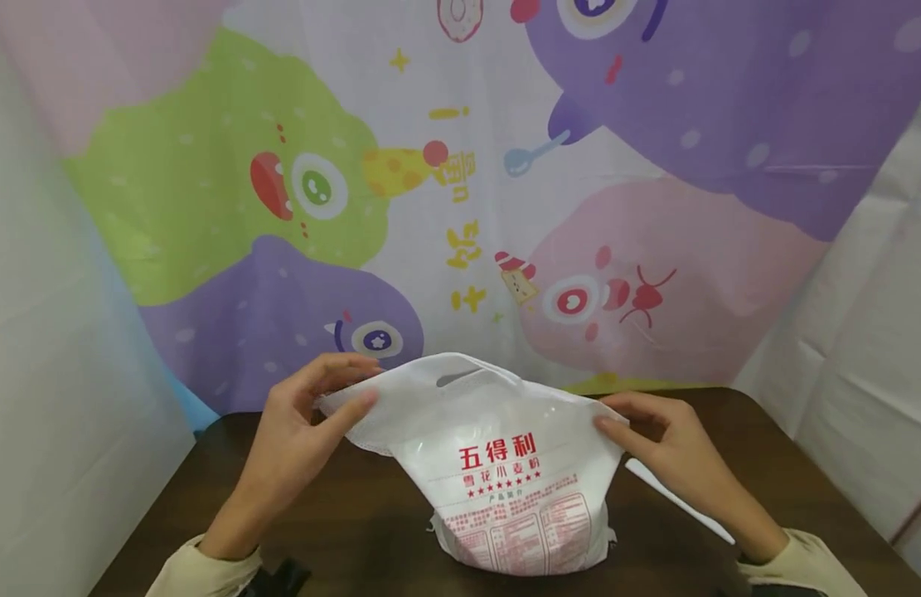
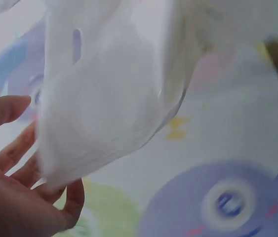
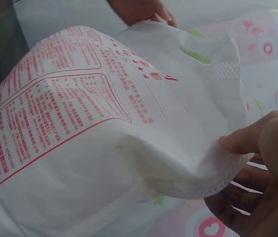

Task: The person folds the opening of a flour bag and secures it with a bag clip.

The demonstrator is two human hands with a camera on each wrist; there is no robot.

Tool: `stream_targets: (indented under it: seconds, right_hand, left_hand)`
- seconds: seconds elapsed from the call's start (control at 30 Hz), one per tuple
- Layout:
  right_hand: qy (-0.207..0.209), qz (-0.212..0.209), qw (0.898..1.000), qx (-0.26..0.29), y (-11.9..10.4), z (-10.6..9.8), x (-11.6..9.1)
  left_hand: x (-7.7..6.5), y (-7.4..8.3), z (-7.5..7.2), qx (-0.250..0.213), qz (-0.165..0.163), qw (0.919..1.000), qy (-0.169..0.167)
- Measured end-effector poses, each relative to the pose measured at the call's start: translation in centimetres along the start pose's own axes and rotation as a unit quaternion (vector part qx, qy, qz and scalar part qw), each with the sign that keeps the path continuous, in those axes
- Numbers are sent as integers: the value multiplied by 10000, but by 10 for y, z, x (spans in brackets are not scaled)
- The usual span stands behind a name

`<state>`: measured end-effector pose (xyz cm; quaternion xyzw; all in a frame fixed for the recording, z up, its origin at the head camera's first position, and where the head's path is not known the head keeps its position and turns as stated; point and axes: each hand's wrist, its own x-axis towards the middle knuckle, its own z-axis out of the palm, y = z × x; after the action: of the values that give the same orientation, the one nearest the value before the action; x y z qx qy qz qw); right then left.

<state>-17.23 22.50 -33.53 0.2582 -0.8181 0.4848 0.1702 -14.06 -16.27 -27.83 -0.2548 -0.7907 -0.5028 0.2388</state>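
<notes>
A white flour bag [image 1: 505,497] with red print stands on the dark table, its top with the handle slot pulled up and spread wide. At its upper left corner is my left hand [image 1: 299,431]; the fingers reach behind the corner and touch it. In the left wrist view the thumb of the left hand [image 2: 25,182] is apart from the bag. My right hand [image 1: 669,439] pinches the upper right corner between thumb and fingers, as the right hand [image 3: 262,168] also shows in the right wrist view. The bag's contents are hidden.
A slim white stick-like thing [image 1: 680,502] lies on the dark table [image 1: 356,514] beside my right forearm. Behind the table hangs a cloth [image 1: 400,240] with cartoon figures. White sheets [image 1: 79,332] close off both sides.
</notes>
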Motion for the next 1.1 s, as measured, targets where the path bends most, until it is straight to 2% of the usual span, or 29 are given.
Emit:
stream_targets:
  seconds: [0.03, 0.1, 0.17, 0.23, 0.37, 0.5, 0.57, 0.67, 0.77, 0.87, 1.0, 1.1]
  right_hand:
    - [-9, 5, 10000, 14, 0, 0, 0]
    - [-27, 11, 10000, 61, 1, -1, -1]
    - [-42, -14, 9999, 135, 1, -1, -1]
    - [-14, -45, 9997, 229, 2, -1, 0]
    - [141, -79, 9994, 321, 5, 2, 3]
    - [147, -2, 9993, 358, 8, 7, 6]
    - [104, 97, 9991, 395, 9, 8, 7]
    - [124, 218, 9990, 376, 8, 7, 4]
    - [219, 200, 9994, 202, 7, 3, 0]
    - [364, 60, 9993, 36, 5, 1, -2]
    - [610, -358, 9975, -23, 1, 1, -3]
    - [740, -656, 9951, -29, -1, 3, -2]
  left_hand:
    - [1, 4, 1, 437, 258, 9987, 97]
    - [2, 12, 5, 1230, 735, 9894, 250]
    - [5, 20, 11, 1763, 1178, 9769, 260]
    - [10, 27, 19, 2131, 1518, 9651, 122]
    - [25, 40, 39, 2706, 1893, 9436, -253]
    - [41, 48, 59, 3193, 2041, 9233, -628]
    - [48, 49, 67, 3268, 2170, 9166, -768]
    - [58, 48, 78, 3111, 2468, 9145, -768]
    - [64, 47, 84, 2895, 2769, 9145, -564]
    - [68, 46, 87, 2841, 2969, 9112, -303]
    - [71, 47, 86, 2847, 3014, 9100, -15]
    - [71, 49, 85, 2789, 2987, 9127, 58]
